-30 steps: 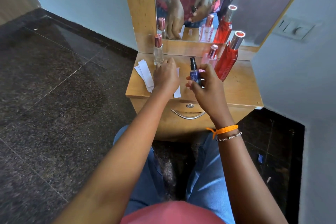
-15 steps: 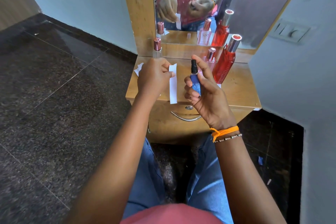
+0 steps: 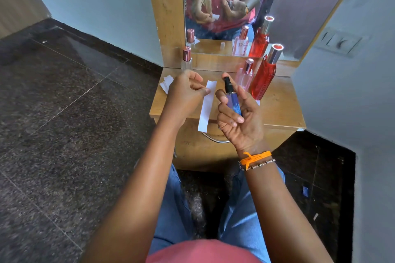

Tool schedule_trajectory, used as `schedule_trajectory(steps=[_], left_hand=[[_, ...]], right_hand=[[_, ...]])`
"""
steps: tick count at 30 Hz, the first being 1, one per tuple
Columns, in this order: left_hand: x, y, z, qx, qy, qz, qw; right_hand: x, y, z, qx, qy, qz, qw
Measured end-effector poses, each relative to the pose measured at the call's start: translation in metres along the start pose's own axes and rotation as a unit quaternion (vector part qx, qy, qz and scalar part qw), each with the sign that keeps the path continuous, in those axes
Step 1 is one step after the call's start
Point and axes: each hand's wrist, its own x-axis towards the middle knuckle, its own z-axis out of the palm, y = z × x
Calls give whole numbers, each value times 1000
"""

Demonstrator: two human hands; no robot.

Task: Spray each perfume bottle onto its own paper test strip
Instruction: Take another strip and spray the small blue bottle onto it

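My right hand (image 3: 240, 119) grips a small blue perfume bottle (image 3: 233, 103) with a black spray head, forefinger resting on top of the nozzle. My left hand (image 3: 186, 94) pinches a white paper test strip (image 3: 207, 106) near its top, hanging upright just left of the bottle. Both are held above the front of the wooden dresser top (image 3: 277, 109). On the dresser stand a clear bottle with a pink cap (image 3: 186, 58), a pale pink bottle (image 3: 245, 76) and a tall red bottle (image 3: 264, 74). Spare strips (image 3: 166, 83) lie at the left edge, partly hidden by my left hand.
A mirror (image 3: 299, 6) rises behind the dresser and reflects the hands and bottles. A drawer with a metal handle (image 3: 215, 139) sits below the top. A wall with a switch plate (image 3: 339, 41) stands close on the right. Dark stone floor spreads to the left.
My left hand lifted a strip off the dresser and now holds it upright beside the bottle. My right hand raised the blue bottle and set its forefinger on the nozzle.
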Motion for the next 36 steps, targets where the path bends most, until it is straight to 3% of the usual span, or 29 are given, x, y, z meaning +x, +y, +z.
schedule_trajectory(steps=[2,4,8,13,19,36], left_hand=[[-1,-1,0,-16,-1,-1,1000],[-3,-1,0,-28,-5,-1,1000],[-6,-3,1,-74,-10,-19,997],[-10,-3,4,-117,-30,-31,992],[-11,-3,8,-99,-37,-29,994],[-14,-4,13,-80,-63,-33,994]], right_hand=[[1,1,1,-28,22,-22,999],[1,-2,3,-141,68,-55,986],[-3,-6,6,-469,153,-123,861],[1,-4,8,-580,179,-135,783],[5,-5,5,-655,195,-139,716],[4,-9,0,-648,201,-116,726]])
